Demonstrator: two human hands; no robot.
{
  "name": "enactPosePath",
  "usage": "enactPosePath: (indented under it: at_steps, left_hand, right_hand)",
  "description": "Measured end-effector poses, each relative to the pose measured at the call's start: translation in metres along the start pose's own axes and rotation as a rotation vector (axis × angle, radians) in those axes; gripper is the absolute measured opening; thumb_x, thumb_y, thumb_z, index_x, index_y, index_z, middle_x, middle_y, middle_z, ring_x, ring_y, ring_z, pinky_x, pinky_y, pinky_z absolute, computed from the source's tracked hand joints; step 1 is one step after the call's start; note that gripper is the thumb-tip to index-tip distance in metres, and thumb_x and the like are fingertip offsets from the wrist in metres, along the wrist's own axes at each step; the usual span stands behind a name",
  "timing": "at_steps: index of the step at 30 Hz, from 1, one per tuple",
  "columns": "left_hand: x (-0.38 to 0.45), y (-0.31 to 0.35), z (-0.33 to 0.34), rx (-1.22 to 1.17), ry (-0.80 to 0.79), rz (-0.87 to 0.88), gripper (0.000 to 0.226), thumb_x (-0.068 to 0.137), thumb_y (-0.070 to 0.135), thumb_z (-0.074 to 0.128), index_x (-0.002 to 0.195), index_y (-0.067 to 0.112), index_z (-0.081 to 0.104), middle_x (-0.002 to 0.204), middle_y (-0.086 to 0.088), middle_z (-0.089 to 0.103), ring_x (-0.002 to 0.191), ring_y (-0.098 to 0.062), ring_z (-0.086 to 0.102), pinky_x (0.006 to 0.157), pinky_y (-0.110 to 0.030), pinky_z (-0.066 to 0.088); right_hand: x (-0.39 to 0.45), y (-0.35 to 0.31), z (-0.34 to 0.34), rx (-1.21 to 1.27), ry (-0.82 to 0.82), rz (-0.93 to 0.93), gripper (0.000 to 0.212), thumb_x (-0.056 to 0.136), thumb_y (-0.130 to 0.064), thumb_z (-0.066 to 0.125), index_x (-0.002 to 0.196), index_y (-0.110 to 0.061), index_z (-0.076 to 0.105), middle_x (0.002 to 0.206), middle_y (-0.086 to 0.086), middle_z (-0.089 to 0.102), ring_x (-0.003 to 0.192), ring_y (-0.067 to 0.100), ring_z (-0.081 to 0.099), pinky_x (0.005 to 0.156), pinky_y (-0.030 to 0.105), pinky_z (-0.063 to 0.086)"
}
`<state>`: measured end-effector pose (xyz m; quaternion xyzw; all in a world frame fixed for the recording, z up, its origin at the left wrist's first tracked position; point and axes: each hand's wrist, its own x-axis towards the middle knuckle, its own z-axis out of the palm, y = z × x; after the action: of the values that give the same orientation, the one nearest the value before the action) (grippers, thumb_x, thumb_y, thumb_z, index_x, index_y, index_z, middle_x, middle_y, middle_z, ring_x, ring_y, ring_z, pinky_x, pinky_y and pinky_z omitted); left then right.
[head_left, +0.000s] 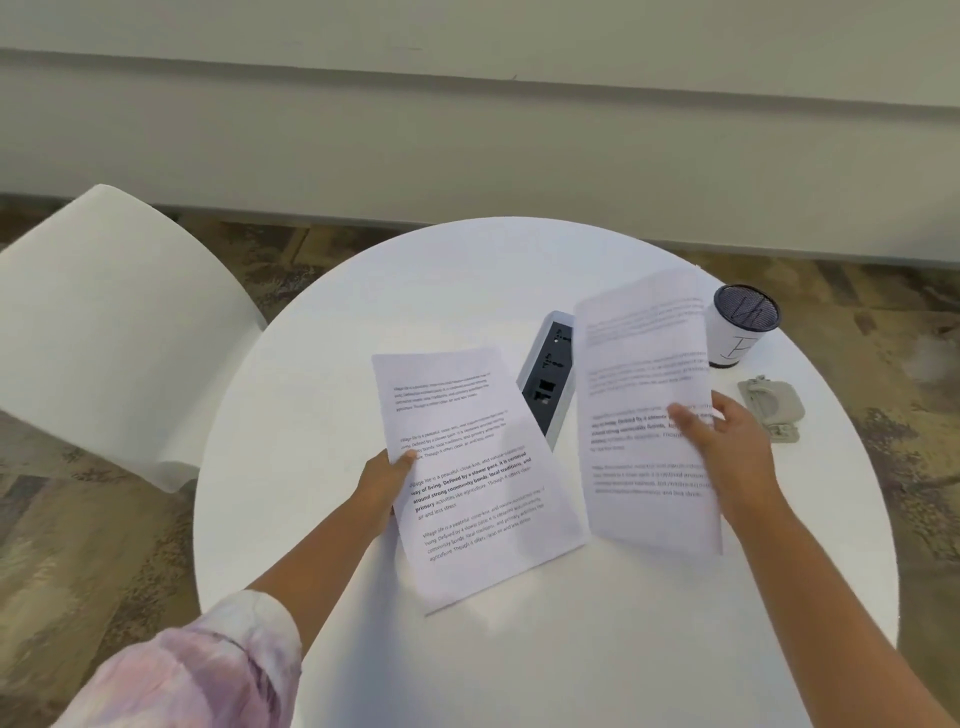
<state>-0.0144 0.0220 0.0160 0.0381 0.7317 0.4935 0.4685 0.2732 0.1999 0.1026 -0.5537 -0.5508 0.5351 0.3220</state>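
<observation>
Two printed sheets are held over a round white table (322, 364). My left hand (387, 480) pinches the left edge of one printed sheet (470, 478), thumb on top; the sheet slants down toward the table. My right hand (727, 441) grips the right edge of a second printed sheet (649, 395), thumb across the text. That sheet is raised and blurred. The two sheets are apart, with a gap between them near the table's middle.
A white power-socket block (548, 384) lies on the table between the sheets, partly hidden. A white cup with a dark mesh top (740, 325) stands at the far right. Beside it lies a grey hole punch (771, 408). A white chair (109, 322) stands at the left.
</observation>
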Motion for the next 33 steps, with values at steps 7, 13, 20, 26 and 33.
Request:
enactPosePath:
  at_steps: [7, 13, 20, 26, 33]
  left_hand:
    - [0.003, 0.001, 0.001, -0.033, -0.034, -0.047, 0.033, 0.093, 0.021, 0.053, 0.125, 0.012, 0.053, 0.124, -0.011, 0.061, 0.105, -0.029, 0.06, 0.087, -0.041, 0.05]
    - [0.007, -0.001, -0.002, -0.097, -0.024, -0.087, 0.031, 0.094, 0.039, 0.047, 0.111, 0.016, 0.06, 0.101, -0.006, 0.069, 0.084, -0.023, 0.066, 0.064, -0.031, 0.053]
    - [0.007, -0.004, -0.001, -0.08, -0.065, -0.062, 0.021, 0.087, 0.042, 0.057, 0.1, 0.027, 0.062, 0.09, 0.005, 0.071, 0.076, -0.012, 0.068, 0.053, -0.024, 0.051]
    - [0.007, -0.002, -0.001, -0.072, -0.152, -0.057, 0.028, 0.089, 0.014, 0.059, 0.117, 0.014, 0.058, 0.113, -0.007, 0.066, 0.088, -0.02, 0.065, 0.069, -0.029, 0.053]
    - [-0.003, 0.018, 0.001, 0.011, -0.108, 0.13, 0.031, 0.092, 0.012, 0.054, 0.123, 0.012, 0.055, 0.122, -0.011, 0.063, 0.107, -0.028, 0.061, 0.089, -0.041, 0.05]
  right_hand:
    - [0.005, 0.004, 0.05, 0.249, -0.334, 0.222, 0.028, 0.082, -0.02, 0.067, 0.109, -0.013, 0.064, 0.102, 0.014, 0.072, 0.086, 0.028, 0.071, 0.071, 0.037, 0.06]
    - [-0.009, 0.038, 0.092, -0.06, -0.378, 0.209, 0.029, 0.082, -0.019, 0.069, 0.109, -0.009, 0.062, 0.094, 0.006, 0.073, 0.072, 0.014, 0.072, 0.061, 0.024, 0.057]
    - [-0.019, 0.049, 0.125, -0.221, -0.381, 0.088, 0.029, 0.08, -0.031, 0.071, 0.105, -0.027, 0.057, 0.099, 0.0, 0.071, 0.087, 0.019, 0.069, 0.084, 0.042, 0.056]
    - [-0.013, 0.052, 0.128, -0.248, -0.49, 0.128, 0.059, 0.075, -0.038, 0.074, 0.125, -0.026, 0.045, 0.12, -0.001, 0.06, 0.107, 0.019, 0.06, 0.095, 0.041, 0.05]
    - [-0.002, 0.054, 0.096, -0.352, -0.193, 0.076, 0.064, 0.08, -0.024, 0.071, 0.135, -0.02, 0.039, 0.12, 0.009, 0.056, 0.092, 0.018, 0.055, 0.077, 0.027, 0.041]
